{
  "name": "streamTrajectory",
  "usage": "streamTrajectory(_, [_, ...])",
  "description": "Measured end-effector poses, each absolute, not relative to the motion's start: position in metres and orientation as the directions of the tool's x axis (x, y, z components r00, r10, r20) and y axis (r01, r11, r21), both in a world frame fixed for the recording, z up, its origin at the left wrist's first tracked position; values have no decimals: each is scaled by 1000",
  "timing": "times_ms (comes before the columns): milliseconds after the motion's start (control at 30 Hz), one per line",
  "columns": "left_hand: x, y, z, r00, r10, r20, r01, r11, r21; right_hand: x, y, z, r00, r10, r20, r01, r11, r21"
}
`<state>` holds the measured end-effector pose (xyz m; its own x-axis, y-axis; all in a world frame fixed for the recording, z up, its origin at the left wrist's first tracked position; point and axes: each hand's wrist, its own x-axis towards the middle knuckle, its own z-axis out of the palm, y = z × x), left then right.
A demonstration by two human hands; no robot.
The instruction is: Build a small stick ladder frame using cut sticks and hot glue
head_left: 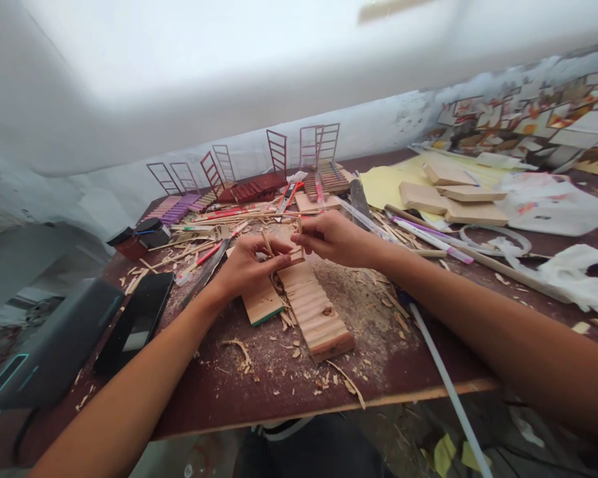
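Over the far end of a ribbed wooden board (316, 309), my left hand (249, 262) is closed on a thin wooden stick (266, 243) that slants up between its fingers. My right hand (336, 239) pinches another small upright stick (300, 232), just right of the left fingertips. A short crosspiece lies between the two hands; whether it is joined to the sticks, I cannot tell. Beneath my left hand rests a flat wooden piece with a green edge (263, 305). Wood shavings (239, 352) surround the ribbed board.
Small ladder-like frames (276, 151) stand along the back. A black phone (138, 318) and a dark grey case (64, 338) lie at left. Wooden blocks (448, 196), yellow paper (389, 186) and a plastic bag (553, 202) sit at right. A white tube (448, 385) crosses the table edge.
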<state>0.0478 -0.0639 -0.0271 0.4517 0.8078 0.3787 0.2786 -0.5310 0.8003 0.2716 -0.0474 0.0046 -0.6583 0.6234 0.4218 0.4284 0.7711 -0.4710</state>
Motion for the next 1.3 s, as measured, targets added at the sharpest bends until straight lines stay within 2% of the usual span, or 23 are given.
streamTrajectory(433, [51, -62, -30, 451, 767, 455, 317, -615, 722, 274, -46, 3, -667, 627, 402, 445, 768, -461])
streamTrajectory(1133, [50, -62, -31, 460, 785, 414, 335, -586, 738, 272, -48, 5, -664, 631, 403, 467, 770, -435])
streamTrajectory(1300, [48, -64, -30, 419, 815, 401, 251, -528, 811, 275, -50, 7, -668, 628, 400, 494, 776, -393])
